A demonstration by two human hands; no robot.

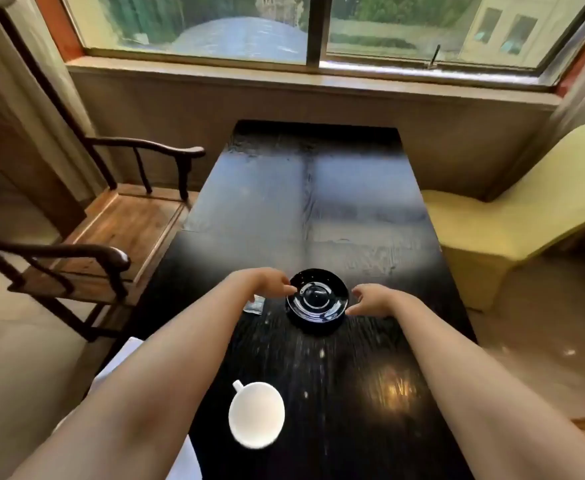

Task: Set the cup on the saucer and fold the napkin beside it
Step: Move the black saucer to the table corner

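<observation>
A glossy black saucer [317, 299] lies on the dark wooden table [318, 209]. My left hand [270, 284] pinches the saucer's left rim with its fingertips. My right hand [369, 299] is beside the right rim, fingers apart, and I cannot tell whether it touches. A white cup [256, 414] stands upright near the table's front left, handle pointing away from me, well apart from the saucer. A small pale folded thing, possibly the napkin [254, 306], peeks out under my left wrist, mostly hidden.
Two dark wooden armchairs [118, 216] stand to the left of the table. A pale yellow upholstered chair [512, 216] is at the right. A window sill [301, 77] runs behind the table's far end. White cloth [125, 355] shows at the table's left front edge.
</observation>
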